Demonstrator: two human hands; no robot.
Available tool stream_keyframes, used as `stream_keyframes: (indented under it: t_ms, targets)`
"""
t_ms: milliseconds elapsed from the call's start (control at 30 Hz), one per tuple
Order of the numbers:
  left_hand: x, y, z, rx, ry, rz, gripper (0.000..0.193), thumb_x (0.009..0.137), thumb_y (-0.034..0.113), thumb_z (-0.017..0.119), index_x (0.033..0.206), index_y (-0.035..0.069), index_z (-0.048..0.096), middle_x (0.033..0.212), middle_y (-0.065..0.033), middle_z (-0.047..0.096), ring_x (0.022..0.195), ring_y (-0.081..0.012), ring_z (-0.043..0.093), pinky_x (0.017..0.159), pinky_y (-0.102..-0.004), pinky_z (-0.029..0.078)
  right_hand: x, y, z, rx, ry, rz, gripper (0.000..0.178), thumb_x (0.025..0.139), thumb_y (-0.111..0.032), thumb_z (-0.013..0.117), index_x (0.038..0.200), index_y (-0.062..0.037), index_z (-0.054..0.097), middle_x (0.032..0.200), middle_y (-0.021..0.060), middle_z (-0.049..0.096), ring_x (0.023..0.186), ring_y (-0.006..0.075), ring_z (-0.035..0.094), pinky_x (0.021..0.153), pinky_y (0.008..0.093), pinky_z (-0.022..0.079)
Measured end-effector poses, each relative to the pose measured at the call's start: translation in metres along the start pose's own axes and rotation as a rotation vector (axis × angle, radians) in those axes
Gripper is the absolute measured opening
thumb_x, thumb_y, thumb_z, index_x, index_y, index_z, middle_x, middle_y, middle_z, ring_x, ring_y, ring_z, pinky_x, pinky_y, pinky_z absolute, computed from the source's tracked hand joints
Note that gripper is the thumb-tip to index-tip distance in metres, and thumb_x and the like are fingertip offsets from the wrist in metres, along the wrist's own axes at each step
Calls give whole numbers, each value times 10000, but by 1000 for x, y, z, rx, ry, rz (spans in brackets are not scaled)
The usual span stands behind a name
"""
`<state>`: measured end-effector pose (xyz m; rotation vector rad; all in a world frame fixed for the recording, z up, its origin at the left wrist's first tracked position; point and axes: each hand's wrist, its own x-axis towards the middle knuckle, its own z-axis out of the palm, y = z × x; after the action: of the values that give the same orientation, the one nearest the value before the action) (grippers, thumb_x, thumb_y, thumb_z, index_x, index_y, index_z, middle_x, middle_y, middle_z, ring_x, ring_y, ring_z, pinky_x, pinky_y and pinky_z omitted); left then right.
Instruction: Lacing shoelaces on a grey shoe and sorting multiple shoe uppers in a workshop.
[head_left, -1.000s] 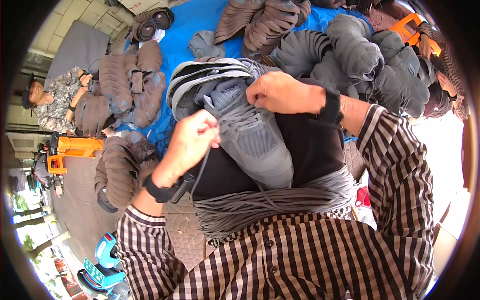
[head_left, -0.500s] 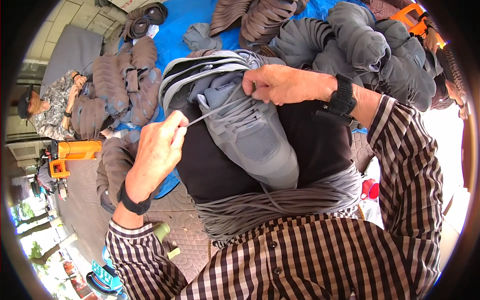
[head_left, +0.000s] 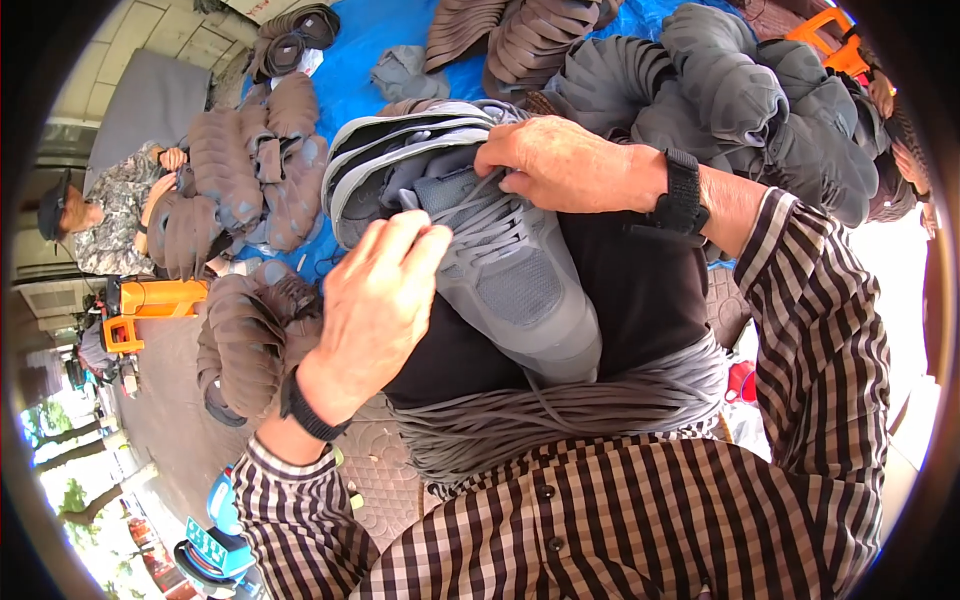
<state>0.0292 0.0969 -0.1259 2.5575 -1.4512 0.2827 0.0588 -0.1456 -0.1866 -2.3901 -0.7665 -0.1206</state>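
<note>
A grey shoe upper [head_left: 520, 290] lies across my lap on dark cloth, its toe toward me, with grey laces crossing over its mesh tongue [head_left: 445, 195]. My right hand [head_left: 565, 165] pinches the shoelace [head_left: 490, 190] by the top eyelets. At the left eyelet edge, my left hand [head_left: 375, 305] has its fingers bent together, fingertips against the shoe; whatever they grip is hidden behind them. Several more grey uppers [head_left: 350, 165] are nested behind this one. A thick bundle of grey laces [head_left: 570, 410] is draped over my lap, below the toe.
Rows of brown uppers [head_left: 220, 170] and grey uppers [head_left: 720, 90] lie on a blue sheet [head_left: 360, 40] ahead. A person in a patterned shirt [head_left: 115, 225] works at the left, near an orange stool [head_left: 165, 297]. Another person's hands [head_left: 880, 95] show at the far right.
My left hand has moved right and up, from pulling a lace taut out to the left, to the shoe's eyelet edge. My right hand stays near the tongue, shifted slightly left.
</note>
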Motion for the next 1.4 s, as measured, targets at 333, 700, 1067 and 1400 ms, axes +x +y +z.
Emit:
stream_keyframes:
  t_ms: [333, 700, 1067, 1400]
  targets:
    - [6, -15, 30, -60, 7, 65, 140, 742, -35, 636, 863, 25, 594, 824, -85, 513, 733, -251, 593, 609, -344, 504, 9, 4, -7, 127, 15, 20, 82, 743, -76, 595, 792, -37, 648, 762, 152, 642, 788, 349, 630, 702, 433, 494]
    - [16, -15, 43, 166, 218, -63, 201, 700, -86, 591, 864, 31, 583, 765, -97, 554, 592, -296, 569, 534, -367, 466, 11, -6, -12, 32, -89, 15, 109, 743, -93, 656, 808, -10, 625, 748, 116, 625, 745, 287, 618, 671, 390, 481]
    - [11, 0, 32, -447, -17, -249, 183, 733, -91, 632, 868, 2, 550, 908, -47, 592, 546, -86, 473, 489, -230, 396, 3, 7, -19, 161, -109, 114, 129, 708, -142, 673, 769, -28, 674, 721, 128, 649, 722, 286, 635, 656, 385, 500]
    - [31, -18, 27, -368, -187, -228, 195, 774, -82, 596, 949, -1, 566, 891, -58, 577, 572, -115, 504, 525, -236, 420, -4, 38, -39, -201, -124, 116, 167, 681, -181, 646, 781, -51, 672, 752, 144, 647, 758, 334, 635, 662, 415, 503]
